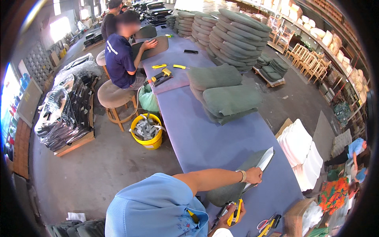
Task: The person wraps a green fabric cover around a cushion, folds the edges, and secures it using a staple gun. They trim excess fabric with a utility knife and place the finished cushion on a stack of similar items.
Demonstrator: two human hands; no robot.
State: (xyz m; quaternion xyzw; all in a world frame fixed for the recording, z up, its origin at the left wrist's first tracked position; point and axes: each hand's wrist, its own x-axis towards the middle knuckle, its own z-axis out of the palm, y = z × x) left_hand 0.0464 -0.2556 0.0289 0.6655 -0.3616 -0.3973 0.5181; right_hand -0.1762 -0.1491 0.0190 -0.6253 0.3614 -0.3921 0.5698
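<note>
A grey-green fabric cushion cover [223, 192] lies across the table in front of me, folded open so that a white strip [265, 158] of its inside or filling shows. My left hand [253, 176], with a watch at its wrist, reaches across and is closed on the cover's edge beside the white strip. Close to the near end of the cover, my right hand [233, 216] is closed around a yellow utility knife [235, 212]. A dark-and-grey handled tool [222, 213] shows against the same hand; whether it is gripped too, I cannot tell.
Scissors [262, 224] and another yellow cutter [267, 228] lie at the near right. Ahead are stacked green covers [231, 100] and tall cushion piles [237, 37]. A yellow bucket [148, 132] of scraps stands left of the table [205, 142]. A seated co-worker [120, 59] handles a cushion panel.
</note>
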